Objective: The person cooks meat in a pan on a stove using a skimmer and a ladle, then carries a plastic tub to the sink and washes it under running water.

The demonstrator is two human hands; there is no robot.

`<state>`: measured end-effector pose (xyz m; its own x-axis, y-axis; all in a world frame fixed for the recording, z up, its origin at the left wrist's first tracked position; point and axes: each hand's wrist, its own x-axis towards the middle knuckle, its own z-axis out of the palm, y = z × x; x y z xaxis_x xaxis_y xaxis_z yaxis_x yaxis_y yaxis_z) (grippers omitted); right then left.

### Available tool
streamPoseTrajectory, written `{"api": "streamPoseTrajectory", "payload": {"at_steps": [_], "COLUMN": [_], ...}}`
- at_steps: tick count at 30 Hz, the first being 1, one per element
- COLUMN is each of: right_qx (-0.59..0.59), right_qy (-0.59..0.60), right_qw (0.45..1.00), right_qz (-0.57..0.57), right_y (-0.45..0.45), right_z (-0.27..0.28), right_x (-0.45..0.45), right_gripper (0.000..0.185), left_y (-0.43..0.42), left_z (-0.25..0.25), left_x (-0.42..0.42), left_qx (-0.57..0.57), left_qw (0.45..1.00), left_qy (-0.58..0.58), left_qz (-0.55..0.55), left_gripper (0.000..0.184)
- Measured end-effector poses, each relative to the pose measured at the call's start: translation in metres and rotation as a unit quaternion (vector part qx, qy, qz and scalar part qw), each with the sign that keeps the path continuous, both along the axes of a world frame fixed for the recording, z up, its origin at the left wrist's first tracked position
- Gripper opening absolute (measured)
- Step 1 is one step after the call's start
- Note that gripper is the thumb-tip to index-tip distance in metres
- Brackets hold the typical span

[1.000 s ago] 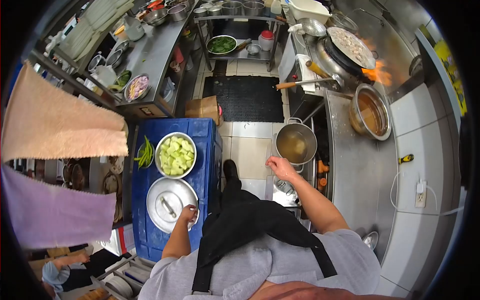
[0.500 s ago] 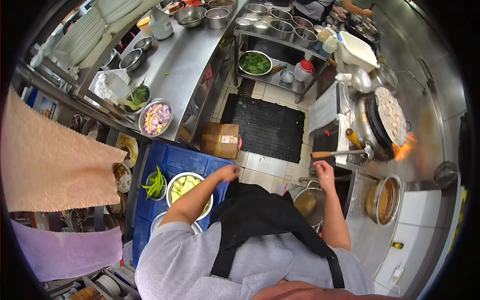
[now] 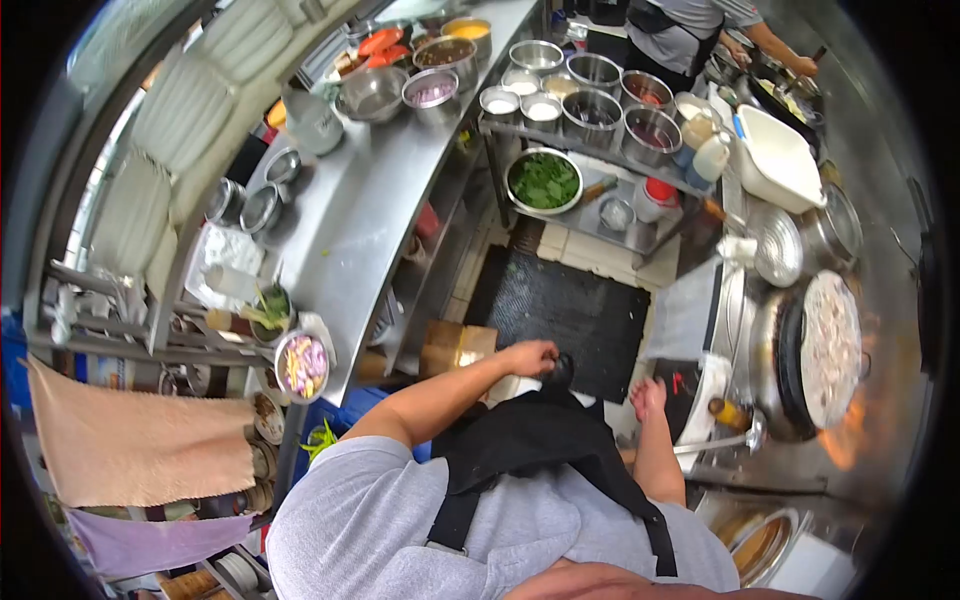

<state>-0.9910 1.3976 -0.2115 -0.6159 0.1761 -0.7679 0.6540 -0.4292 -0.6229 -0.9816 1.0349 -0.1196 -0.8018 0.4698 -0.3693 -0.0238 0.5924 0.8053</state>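
Observation:
My left hand (image 3: 530, 357) is held out in front of the black apron (image 3: 535, 435), its fingers curled in and nothing seen in them. Below it lie the dark floor mat (image 3: 560, 320) and a cardboard box (image 3: 455, 347). My right hand (image 3: 648, 398) hangs at the right with fingers curled, also with nothing visible in it. Nearest to that hand are the stove's edge, a white cloth (image 3: 708, 395) and a ladle (image 3: 755, 432). Further right, a wok (image 3: 785, 350) over flame has a pale, round, lumpy mass (image 3: 832, 350) at its side.
A steel counter (image 3: 375, 220) runs along the left, with a bowl of chopped onions (image 3: 303, 367) at its near end. Ahead stands a steel table with several pots (image 3: 590, 115) and a bowl of greens (image 3: 543, 181) beneath. A co-worker (image 3: 690, 40) is at the far stove.
My body has moved forward, so the table and wok appear nearer. Both hands have shifted in view, the left one rightward. The bowl of pale green pieces is now hidden behind my arm.

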Motion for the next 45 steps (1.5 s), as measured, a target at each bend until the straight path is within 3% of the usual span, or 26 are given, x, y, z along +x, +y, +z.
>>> {"api": "streamPoseTrajectory", "payload": {"at_steps": [1, 2, 4, 7, 10, 12, 14, 17, 20, 23, 26, 27, 29, 30, 32, 33, 34, 36, 38, 40, 42, 44, 45], "right_qx": [0.028, 0.056, -0.046, -0.114, -0.167, -0.198, -0.218, -0.123, -0.166, -0.145, -0.142, -0.141, -0.136, -0.138, -0.162, -0.127, -0.099, -0.053, 0.026, -0.065, -0.005, -0.034, -0.037], "right_qy": [-0.044, -0.085, -0.131, -0.112, 0.005, 0.047, 0.088, 0.029, 0.004, 0.0, 0.034, 0.078, 0.13, 0.176, 0.246, 0.261, 0.241, 0.232, 0.231, 0.243, 0.246, 0.266, 0.25], "right_qw": [0.997, 0.989, 0.985, 0.971, 0.967, 0.952, 0.959, 0.988, 0.985, 0.989, 0.989, 0.987, 0.981, 0.973, 0.942, 0.931, 0.924, 0.92, 0.926, 0.897, 0.939, 0.954, 0.954], "right_qz": [-0.054, -0.11, -0.1, -0.18, -0.194, -0.228, -0.157, -0.085, 0.052, 0.025, -0.004, 0.01, -0.037, -0.051, -0.16, -0.223, -0.28, -0.311, -0.298, -0.364, -0.239, -0.137, -0.16], "right_y": [0.018, 0.036, 0.117, 0.095, 0.077, 0.048, 0.037, 0.003, -0.029, -0.079, -0.113, -0.12, -0.123, -0.122, -0.111, -0.102, -0.095, -0.08, -0.065, -0.057, -0.045, -0.026, -0.016], "right_z": [-0.025, -0.049, -0.16, -0.091, -0.087, -0.054, -0.057, 0.024, 0.04, 0.105, 0.122, 0.124, 0.146, 0.159, 0.179, 0.182, 0.189, 0.18, 0.171, 0.202, 0.209, 0.219, 0.213], "right_x": [-0.014, -0.028, -0.05, -0.1, -0.153, -0.2, -0.233, -0.239, -0.209, -0.194, -0.187, -0.192, -0.21, -0.22, -0.243, -0.254, -0.261, -0.274, -0.274, -0.273, -0.269, -0.244, -0.229], "right_gripper": [0.051, 0.045, 0.033, 0.037, 0.05, 0.047, 0.042, 0.038, 0.034, 0.028, 0.025, 0.024, 0.022, 0.021, 0.018, 0.017, 0.019, 0.021, 0.022, 0.013, 0.023, 0.028, 0.032], "left_y": [-0.008, -0.015, -0.033, -0.048, -0.047, -0.039, -0.029, -0.005, 0.022, 0.084, 0.157, 0.176, 0.218, 0.233, 0.248, 0.245, 0.248, 0.26, 0.274, 0.284, 0.291, 0.292, 0.291], "left_z": [0.0, 0.015, 0.014, 0.03, 0.025, 0.02, 0.015, 0.001, 0.004, 0.033, 0.037, 0.033, 0.011, -0.011, -0.051, -0.006, -0.024, -0.092, -0.075, -0.042, -0.002, 0.036, 0.053], "left_x": [-0.011, -0.026, -0.053, -0.101, -0.153, -0.187, -0.227, -0.299, -0.364, -0.432, -0.471, -0.47, -0.466, -0.458, -0.436, -0.429, -0.419, -0.399, -0.388, -0.385, -0.385, -0.388, -0.389], "left_qx": [-0.035, -0.054, -0.041, -0.016, 0.014, 0.028, 0.025, 0.061, 0.02, 0.059, 0.019, 0.019, 0.134, 0.137, 0.155, -0.004, -0.011, 0.258, 0.288, 0.255, 0.225, 0.208, 0.204], "left_qw": [0.999, 0.997, 0.996, 0.991, 0.979, 0.972, 0.967, 0.942, 0.934, 0.915, 0.867, 0.851, 0.807, 0.79, 0.782, 0.772, 0.77, 0.667, 0.686, 0.731, 0.761, 0.773, 0.769], "left_qy": [0.014, -0.053, -0.084, -0.117, -0.185, -0.218, -0.251, -0.325, -0.252, -0.192, -0.129, -0.129, 0.013, 0.016, -0.36, -0.474, -0.47, -0.656, -0.649, -0.622, -0.6, -0.591, -0.593], "left_qz": [-0.014, -0.018, -0.012, 0.061, 0.085, 0.087, 0.035, -0.063, -0.251, -0.35, -0.48, -0.508, -0.575, -0.597, -0.484, -0.422, -0.432, -0.242, -0.156, -0.115, -0.097, -0.101, -0.121], "left_gripper": [0.032, 0.032, 0.032, 0.032, 0.033, 0.033, 0.035, 0.037, 0.038, 0.037, 0.039, 0.039, 0.04, 0.04, 0.036, 0.03, 0.03, 0.03, 0.032, 0.036, 0.04, 0.045, 0.047]}}
